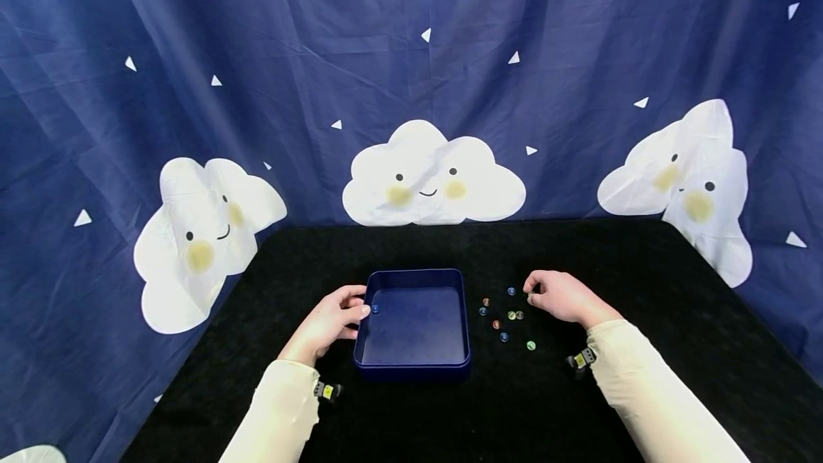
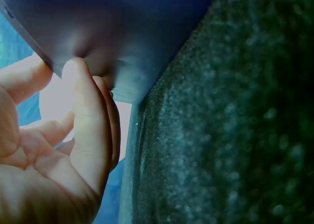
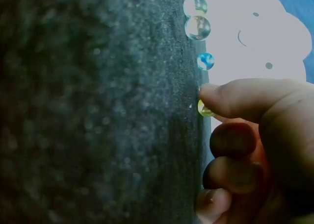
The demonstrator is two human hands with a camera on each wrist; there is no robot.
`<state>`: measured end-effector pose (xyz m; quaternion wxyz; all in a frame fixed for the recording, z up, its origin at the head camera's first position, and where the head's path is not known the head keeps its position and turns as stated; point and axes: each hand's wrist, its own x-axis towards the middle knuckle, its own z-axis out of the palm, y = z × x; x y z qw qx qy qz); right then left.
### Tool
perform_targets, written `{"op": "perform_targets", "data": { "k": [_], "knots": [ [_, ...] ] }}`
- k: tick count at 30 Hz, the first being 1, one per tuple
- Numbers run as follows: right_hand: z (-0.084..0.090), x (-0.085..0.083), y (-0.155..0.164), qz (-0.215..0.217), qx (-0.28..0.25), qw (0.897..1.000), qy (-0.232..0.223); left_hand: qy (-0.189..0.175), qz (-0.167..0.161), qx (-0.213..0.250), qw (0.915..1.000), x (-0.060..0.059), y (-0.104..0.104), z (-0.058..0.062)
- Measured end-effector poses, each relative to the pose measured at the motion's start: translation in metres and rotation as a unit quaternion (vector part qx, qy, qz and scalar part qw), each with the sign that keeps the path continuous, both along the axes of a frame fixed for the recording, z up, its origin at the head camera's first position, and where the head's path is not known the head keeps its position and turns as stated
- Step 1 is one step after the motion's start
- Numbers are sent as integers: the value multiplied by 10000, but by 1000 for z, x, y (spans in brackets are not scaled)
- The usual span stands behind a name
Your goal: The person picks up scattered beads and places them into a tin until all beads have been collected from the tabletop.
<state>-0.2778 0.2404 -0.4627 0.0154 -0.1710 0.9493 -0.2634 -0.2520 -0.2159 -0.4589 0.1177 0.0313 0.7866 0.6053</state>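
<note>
A square dark-blue tray [image 1: 411,371] stands on the black cloth. My left hand [image 1: 329,321] grips its left wall, thumb over the rim and fingers against the outside. In the left wrist view, bent fingertips touch the tray's outer side [image 2: 142,42]. One blue marble [image 1: 376,309] lies inside, near the left wall. Off to the right, my right hand [image 1: 564,296] pinches a yellowish marble [image 3: 202,108] between thumb and fingers, low at the cloth. The thumb covers part of that marble. The other right fingers are curled.
Between tray and right hand lie several loose marbles, among them a green one [image 1: 531,346], a blue one [image 1: 504,337] and an orange one [image 1: 496,324]. A blue curtain [image 1: 308,34] with white clouds hangs behind the black-covered table [image 1: 308,249].
</note>
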Motion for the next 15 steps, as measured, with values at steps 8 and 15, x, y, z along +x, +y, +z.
{"op": "perform_targets", "data": {
  "k": [8,15],
  "knots": [
    [1,4,2,-16,108,9999,11,-26,-11,51,10000,1,-1,-1],
    [8,11,-3,-51,-61,9996,255,-22,29,5,10000,0,0,1]
  ]
}}
